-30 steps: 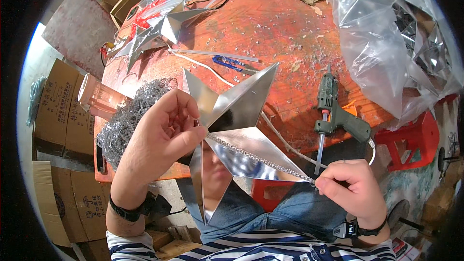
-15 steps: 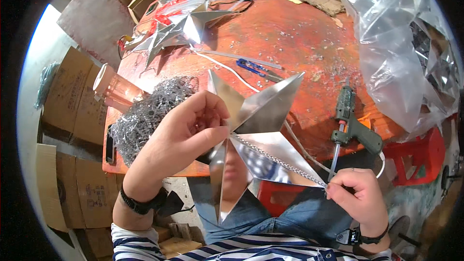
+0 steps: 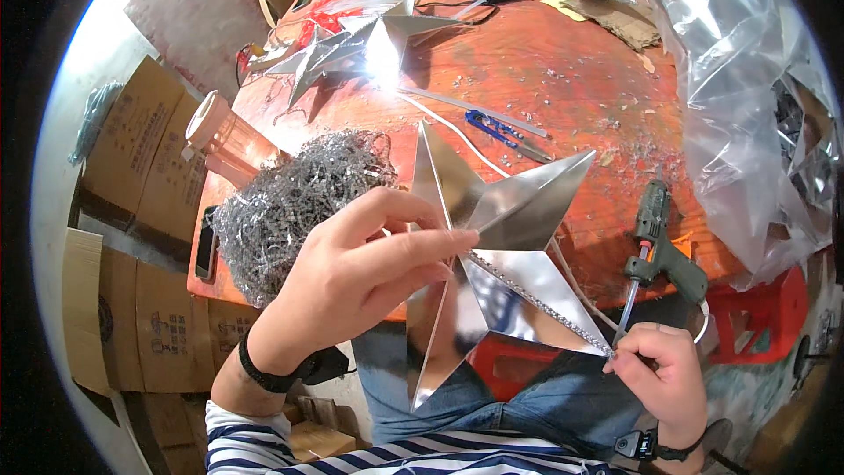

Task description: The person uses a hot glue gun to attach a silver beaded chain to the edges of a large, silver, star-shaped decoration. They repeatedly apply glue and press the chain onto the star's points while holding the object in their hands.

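A shiny silver folded star [image 3: 527,211] stands upright before me, over the table's near edge and my lap. A thin silver braided trim [image 3: 541,303] runs along the ridge of its lower right arm, from the centre to the tip. My left hand [image 3: 378,268] has its fingers stretched out, the index fingertip pressing at the trim's upper end by the star's centre. At the lower right tip, my right hand [image 3: 659,378] pinches the trim's other end together with the star's point. Part of the star's left side is hidden behind my left hand.
On the orange-red table [image 3: 607,79] lie a silver tinsel heap [image 3: 303,211], a pink-lidded cup [image 3: 230,141], a phone [image 3: 207,242], blue-handled snips [image 3: 501,132] and more silver stars [image 3: 352,48]. A green glue gun [image 3: 655,229] rests near the right edge, beside clear plastic sheeting [image 3: 738,114].
My left hand has gone from a curled pinch to stretched fingers, its index fingertip now on the trim at the star's centre. The right hand keeps its pinch. The whole view has shifted slightly.
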`<control>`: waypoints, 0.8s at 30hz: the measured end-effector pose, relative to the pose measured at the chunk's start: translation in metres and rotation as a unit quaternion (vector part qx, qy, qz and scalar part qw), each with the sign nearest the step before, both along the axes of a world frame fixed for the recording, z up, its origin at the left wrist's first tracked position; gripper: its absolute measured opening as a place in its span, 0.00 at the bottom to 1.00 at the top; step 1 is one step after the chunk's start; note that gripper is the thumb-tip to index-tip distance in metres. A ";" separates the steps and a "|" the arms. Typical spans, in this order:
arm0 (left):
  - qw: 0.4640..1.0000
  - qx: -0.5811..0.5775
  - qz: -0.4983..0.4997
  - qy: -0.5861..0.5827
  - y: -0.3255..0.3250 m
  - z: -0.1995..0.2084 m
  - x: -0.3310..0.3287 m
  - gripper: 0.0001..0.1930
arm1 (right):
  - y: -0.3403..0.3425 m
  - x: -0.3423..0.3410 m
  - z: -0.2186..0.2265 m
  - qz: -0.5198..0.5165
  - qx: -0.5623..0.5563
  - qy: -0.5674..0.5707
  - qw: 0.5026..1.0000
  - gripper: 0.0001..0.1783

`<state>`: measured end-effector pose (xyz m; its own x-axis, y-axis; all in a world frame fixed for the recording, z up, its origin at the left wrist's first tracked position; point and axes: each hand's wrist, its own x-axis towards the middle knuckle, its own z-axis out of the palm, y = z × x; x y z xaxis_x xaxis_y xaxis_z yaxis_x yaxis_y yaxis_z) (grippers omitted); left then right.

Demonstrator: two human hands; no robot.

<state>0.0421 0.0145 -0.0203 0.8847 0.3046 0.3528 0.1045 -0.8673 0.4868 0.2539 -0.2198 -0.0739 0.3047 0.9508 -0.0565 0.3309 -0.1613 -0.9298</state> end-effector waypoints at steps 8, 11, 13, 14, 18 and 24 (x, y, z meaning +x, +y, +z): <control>0.996 0.080 0.005 0.022 0.001 -0.005 -0.001 0.18 | 0.001 -0.001 0.004 0.004 -0.017 0.004 1.000 0.07; 0.995 0.098 0.006 0.014 0.002 -0.008 -0.002 0.17 | 0.000 0.000 0.000 0.004 0.005 -0.003 1.000 0.05; 0.994 0.110 0.000 0.010 0.003 -0.010 -0.004 0.17 | 0.000 0.000 0.000 0.003 0.004 -0.001 1.000 0.06; 0.993 0.118 -0.003 0.004 0.003 -0.011 -0.004 0.16 | 0.001 -0.001 0.003 0.004 -0.005 0.002 1.000 0.07; 0.990 0.141 -0.011 -0.024 0.003 -0.015 -0.004 0.16 | 0.001 0.000 0.005 0.007 -0.015 -0.005 1.000 0.08; 0.998 0.027 0.042 -0.033 0.004 -0.022 -0.009 0.20 | -0.001 -0.001 -0.003 -0.001 0.019 -0.016 1.000 0.06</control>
<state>0.0329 0.0188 -0.0428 0.8312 0.3558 0.4271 0.1476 -0.8820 0.4475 0.2530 -0.2207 -0.0766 0.3080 0.9513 -0.0107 0.3603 -0.1270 -0.9241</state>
